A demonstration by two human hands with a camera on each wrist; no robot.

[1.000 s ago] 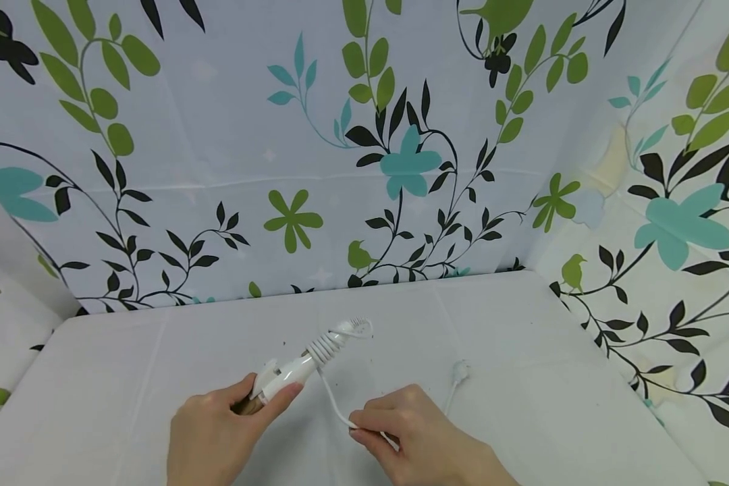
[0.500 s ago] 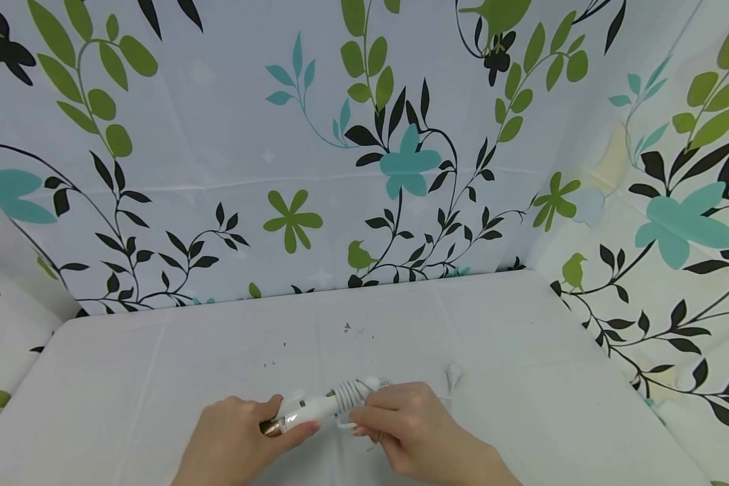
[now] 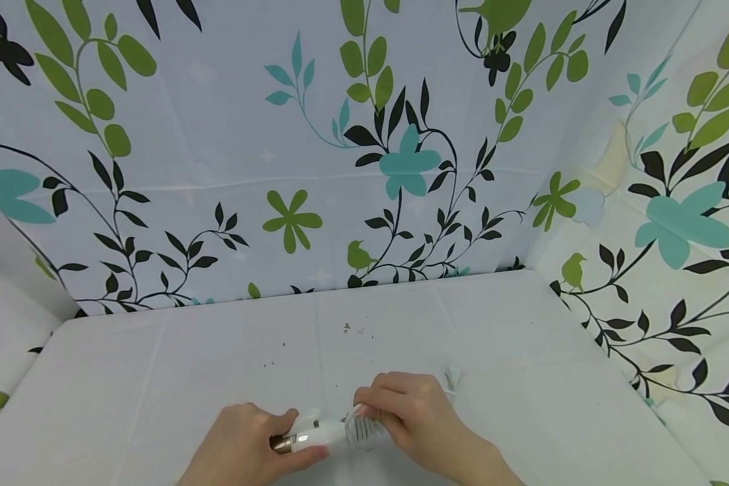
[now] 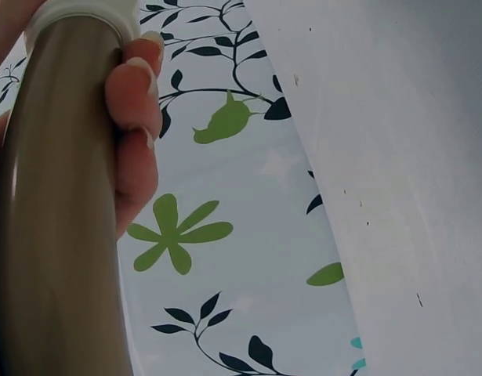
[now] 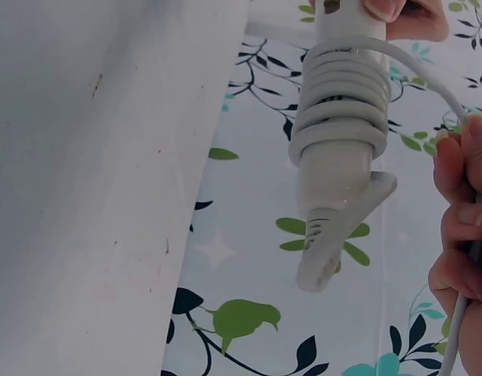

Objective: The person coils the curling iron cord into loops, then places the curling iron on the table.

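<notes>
My left hand [image 3: 249, 442] grips a curling iron [image 3: 318, 435] with a white handle. Its long brownish-gold barrel [image 4: 60, 204] fills the left side of the left wrist view. In the right wrist view, the white power cord [image 5: 338, 102] is wound in several coils round the handle, and the ribbed cord end [image 5: 315, 251] points down below them. My right hand [image 3: 422, 422] pinches the free cord beside the coils, with its fingers curled round it in the right wrist view. The cord's plug [image 3: 453, 376] lies on the table behind my right hand, blurred.
A white-covered table [image 3: 158, 378] lies under both hands. Small brown crumbs [image 3: 347, 328] are scattered toward its back. A curtain [image 3: 219, 135] printed with leaves, flowers and birds hangs behind the table and along its sides.
The curling iron has come down nearer to me and tipped from slanting upward to almost level. My right hand has carried the cord up and over the handle, beside the coils.
</notes>
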